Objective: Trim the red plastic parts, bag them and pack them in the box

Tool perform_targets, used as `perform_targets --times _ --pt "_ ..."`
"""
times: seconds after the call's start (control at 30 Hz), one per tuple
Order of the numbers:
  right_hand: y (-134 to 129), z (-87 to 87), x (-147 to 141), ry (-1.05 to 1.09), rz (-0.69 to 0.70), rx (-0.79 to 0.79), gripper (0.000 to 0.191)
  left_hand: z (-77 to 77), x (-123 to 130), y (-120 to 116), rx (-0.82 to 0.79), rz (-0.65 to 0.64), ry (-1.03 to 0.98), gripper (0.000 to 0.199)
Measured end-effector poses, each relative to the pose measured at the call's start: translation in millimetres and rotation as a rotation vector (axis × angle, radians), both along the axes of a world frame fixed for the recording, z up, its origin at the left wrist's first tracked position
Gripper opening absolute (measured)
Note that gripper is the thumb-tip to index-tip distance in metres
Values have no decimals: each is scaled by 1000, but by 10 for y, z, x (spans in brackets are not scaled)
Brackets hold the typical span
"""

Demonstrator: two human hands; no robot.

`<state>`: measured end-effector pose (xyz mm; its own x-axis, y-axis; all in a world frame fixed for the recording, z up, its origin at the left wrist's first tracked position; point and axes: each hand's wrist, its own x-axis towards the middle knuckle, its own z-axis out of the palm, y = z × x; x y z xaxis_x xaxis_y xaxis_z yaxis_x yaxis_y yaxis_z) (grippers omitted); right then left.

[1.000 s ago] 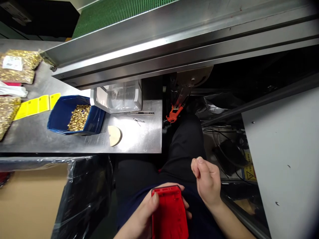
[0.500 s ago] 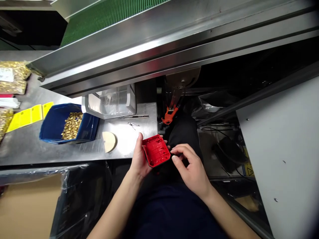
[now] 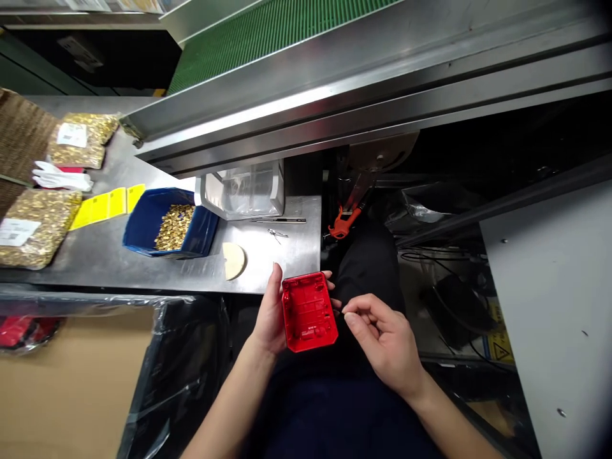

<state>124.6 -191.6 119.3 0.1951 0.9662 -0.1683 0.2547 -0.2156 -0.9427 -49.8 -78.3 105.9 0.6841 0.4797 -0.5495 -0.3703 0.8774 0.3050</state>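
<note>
A red plastic housing (image 3: 310,311), square with cut corners and its hollow inside facing up, rests in my left hand (image 3: 271,317). The left thumb lies along its left wall and the fingertips come round from beneath on the right. Just right of the housing, my right hand (image 3: 386,341) has thumb and forefinger pinched together; anything between them is too small to make out. An orange-handled tool (image 3: 345,223) hangs beyond my hands.
On the metal table (image 3: 306,252) stand a blue bin (image 3: 205,233) of small brass parts and a clear container (image 3: 243,194). A half-round beige disc (image 3: 234,261) lies near the edge. A green conveyor (image 3: 268,32) crosses above. Bags of brass parts (image 3: 36,226) lie left.
The view has swung left, so the table shows further right. The red housing has been turned and tilted in my left hand. My right thumb and forefinger have closed together.
</note>
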Motion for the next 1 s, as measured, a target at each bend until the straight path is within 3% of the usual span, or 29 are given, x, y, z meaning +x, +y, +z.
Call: perform_targets --times 0.1,0.17,0.27,0.33,0.53,0.63,0.77,0.87,1.0 --pt "14 67 -17 -87 18 144 10 9 -8 -13 -11 16 -9 85" --pt "41 97 -51 -218 102 286 11 3 -10 -19 -29 37 -17 84" --pt "62 95 -144 -442 268 407 28 -11 -15 -24 -59 75 -25 81" --pt "47 80 -211 -497 302 418 33 -16 -23 -22 -71 88 -26 81" --pt "134 110 -164 -298 -12 316 16 -38 -123 -120 -41 97 19 77" --pt "527 48 -109 -243 -69 216 14 -101 -258 -319 1 77 -5 76" --pt "1342 -226 -374 -448 231 13 13 -218 -514 -667 72 46 21 88" --pt "1847 -484 -725 -542 240 -34 31 -250 -691 -879 38 74 123 78" --pt "2051 -751 -952 -539 201 -88 30 -227 -832 -1054 10 142 191 70"
